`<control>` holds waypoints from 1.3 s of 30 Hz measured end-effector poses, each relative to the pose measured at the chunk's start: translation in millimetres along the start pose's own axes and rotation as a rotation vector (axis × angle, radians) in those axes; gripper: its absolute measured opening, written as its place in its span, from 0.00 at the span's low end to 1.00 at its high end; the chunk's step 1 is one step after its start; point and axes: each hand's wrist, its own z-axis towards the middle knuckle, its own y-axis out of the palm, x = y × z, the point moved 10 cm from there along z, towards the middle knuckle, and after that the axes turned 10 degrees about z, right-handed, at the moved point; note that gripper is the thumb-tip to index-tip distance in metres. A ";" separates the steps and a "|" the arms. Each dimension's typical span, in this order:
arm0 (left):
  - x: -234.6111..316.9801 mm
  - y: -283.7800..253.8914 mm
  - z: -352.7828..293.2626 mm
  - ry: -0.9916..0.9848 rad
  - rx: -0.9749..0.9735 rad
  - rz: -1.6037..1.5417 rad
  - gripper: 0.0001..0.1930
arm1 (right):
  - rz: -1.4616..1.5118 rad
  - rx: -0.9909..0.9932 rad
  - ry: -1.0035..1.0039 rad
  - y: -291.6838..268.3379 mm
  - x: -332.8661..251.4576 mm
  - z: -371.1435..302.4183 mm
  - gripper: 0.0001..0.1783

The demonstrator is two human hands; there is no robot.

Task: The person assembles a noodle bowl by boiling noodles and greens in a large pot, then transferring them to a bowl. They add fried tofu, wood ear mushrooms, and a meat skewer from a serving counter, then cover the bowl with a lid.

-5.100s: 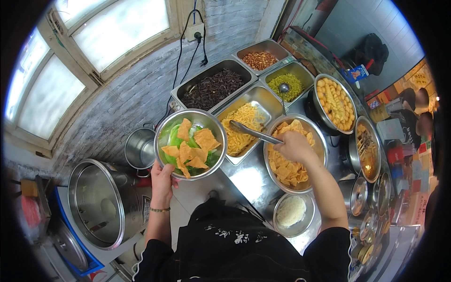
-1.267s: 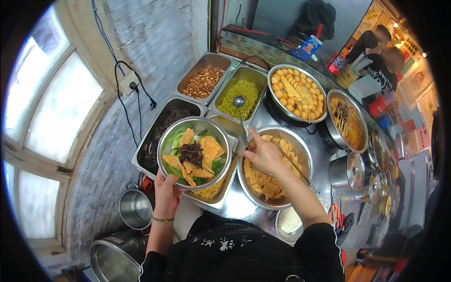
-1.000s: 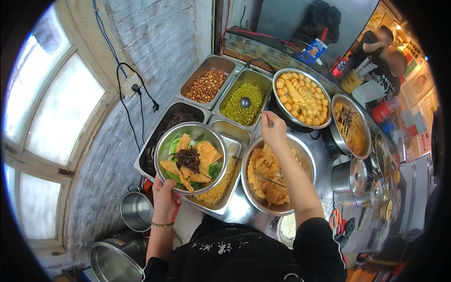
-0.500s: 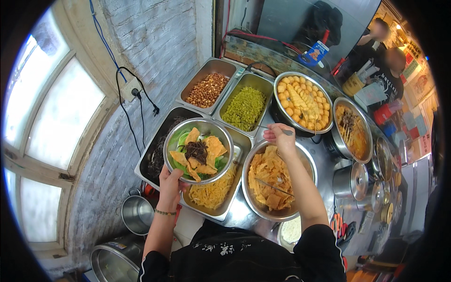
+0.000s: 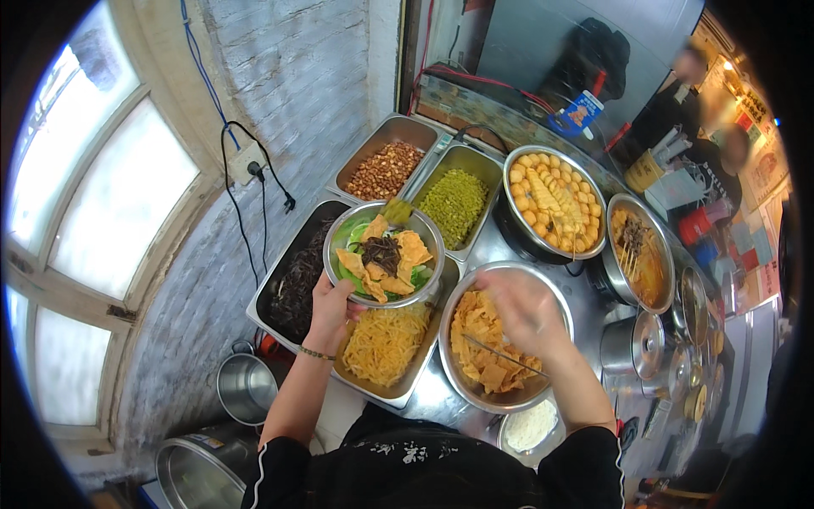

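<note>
My left hand (image 5: 332, 305) grips the rim of a steel bowl (image 5: 433, 270), thumb over its near edge. In that bowl lie green leaves, fried golden crisps (image 5: 413, 247) and a heap of dark shreds (image 5: 381, 251). A clump of chopped green pickle (image 5: 396, 211) shows at its far rim; what carries it is not clear. My right hand (image 5: 521, 310) is blurred above a large steel bowl (image 5: 566, 310) of fried crisps (image 5: 483, 327). Its fingers are smeared, and I cannot make out a spoon there. A thin metal utensil (image 5: 506, 355) rests in the crisps.
Around my left hand stand trays of peanuts (image 5: 386, 171), chopped green pickle (image 5: 455, 204), dark shreds (image 5: 298, 276) and yellow shreds (image 5: 383, 343). To the right are a pot of yellow balls (image 5: 551, 204), a pot of skewers (image 5: 640, 246) and lidded pots (image 5: 632, 343). Two people stand beyond.
My right hand has swung from beside the green tray, where it held a spoon, down over the large bowl of crisps. Green pickle now appears at the far rim of the bowl in my left hand.
</note>
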 end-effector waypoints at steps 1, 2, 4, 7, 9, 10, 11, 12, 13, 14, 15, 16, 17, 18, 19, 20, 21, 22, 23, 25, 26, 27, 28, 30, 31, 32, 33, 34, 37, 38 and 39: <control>1.1 -2.8 0.3 0.010 0.002 -0.011 0.20 | -0.098 -0.058 -0.150 16.2 -21.0 2.1 0.11; 2.6 -6.8 0.0 0.019 0.008 -0.022 0.20 | -0.193 -0.117 -0.301 32.3 -37.3 3.1 0.10; 6.4 -16.1 -1.5 0.027 0.021 -0.038 0.19 | -0.141 -0.035 -0.315 34.1 -24.8 25.2 0.10; 8.5 -40.4 -9.9 0.015 0.076 -0.027 0.19 | -0.072 0.022 -0.134 53.5 39.4 67.0 0.10; 9.5 -53.4 -14.1 0.011 0.113 -0.023 0.19 | -0.026 0.070 -0.022 76.7 99.2 88.4 0.08; 9.9 -60.1 -15.9 0.014 0.128 -0.026 0.20 | -0.078 0.040 -0.010 93.2 123.3 96.4 0.07; 9.8 -67.1 -17.7 0.017 0.145 -0.028 0.20 | -0.128 0.009 0.002 109.8 145.8 103.0 0.06; 9.8 -74.3 -19.0 0.016 0.160 -0.029 0.20 | -0.175 -0.025 0.015 124.4 157.5 108.4 0.07; 9.0 -80.7 -20.0 0.015 0.173 -0.030 0.20 | -0.158 -0.017 0.042 133.0 160.1 112.1 0.07; 9.3 -86.2 -20.2 0.016 0.184 -0.030 0.20 | -0.143 -0.007 0.071 140.7 162.8 115.0 0.08; 10.3 -91.2 -19.5 0.019 0.194 -0.030 0.19 | -0.128 0.003 0.101 144.9 166.0 117.0 0.09; 9.8 -94.1 -18.8 0.016 0.201 -0.026 0.19 | -0.024 0.072 0.106 142.8 169.3 116.3 0.10; 9.2 -95.2 -17.3 0.015 0.203 -0.027 0.19 | 0.112 0.098 0.248 142.7 187.8 114.4 0.11; 8.5 -96.6 -15.8 0.013 0.205 -0.027 0.19 | 0.248 0.125 0.391 141.4 207.0 112.4 0.11; 7.8 -96.4 -12.4 0.015 0.202 -0.033 0.19 | 0.382 0.151 0.532 140.1 222.3 110.3 0.12; 6.9 -95.3 -9.2 0.013 0.198 -0.034 0.19 | 0.440 0.184 0.584 133.8 229.3 110.4 0.13; 5.5 -94.1 -6.0 0.011 0.193 -0.036 0.19 | 0.523 0.211 0.649 130.4 237.1 108.8 0.13; 6.4 -91.7 -3.4 0.009 0.190 -0.030 0.19 | 0.610 0.239 0.710 127.9 243.7 108.0 0.13; 7.0 -89.3 -1.0 0.007 0.188 -0.027 0.19 | 0.698 0.267 0.770 126.1 249.5 105.0 0.13; 7.7 -84.4 3.5 0.001 0.182 -0.022 0.19 | 0.753 0.320 0.790 117.2 253.3 102.5 0.13; 10.0 -81.1 4.8 0.003 0.176 -0.021 0.19 | 0.781 0.347 0.799 112.8 255.0 101.3 0.12; 11.7 -78.8 6.6 0.005 0.171 -0.018 0.18 | 0.808 0.374 0.808 107.6 256.7 99.7 0.12; 12.4 -76.9 8.2 0.005 0.167 -0.017 0.18 | 0.815 0.380 0.798 101.2 253.4 100.9 0.12; 12.5 -72.7 13.2 0.006 0.157 -0.012 0.18 | 0.829 0.394 0.778 83.6 246.6 102.9 0.12; 12.9 -70.1 15.0 0.007 0.151 -0.011 0.18 | 0.825 0.386 0.753 73.7 236.5 104.1 0.12; 14.1 -67.5 16.3 0.008 0.148 -0.014 0.18 | 0.822 0.373 0.729 64.5 222.6 106.8 0.12; 15.0 -64.8 18.1 0.008 0.146 -0.013 0.18 | 0.820 0.361 0.704 54.8 207.6 109.3 0.12; 16.7 -60.6 20.0 0.010 0.140 -0.012 0.18 | 0.800 0.347 0.676 43.4 189.1 107.4 0.13; 16.5 -51.1 27.1 0.012 0.125 -0.033 0.18 | 0.680 0.236 0.474 25.3 115.3 88.7 0.14; 16.2 -46.1 29.9 0.016 0.112 -0.046 0.18 | 0.638 0.183 0.374 24.7 93.9 77.3 0.14; 15.6 -43.6 29.9 0.020 0.104 -0.055 0.18 | 0.439 0.102 0.187 25.0 60.5 69.8 0.14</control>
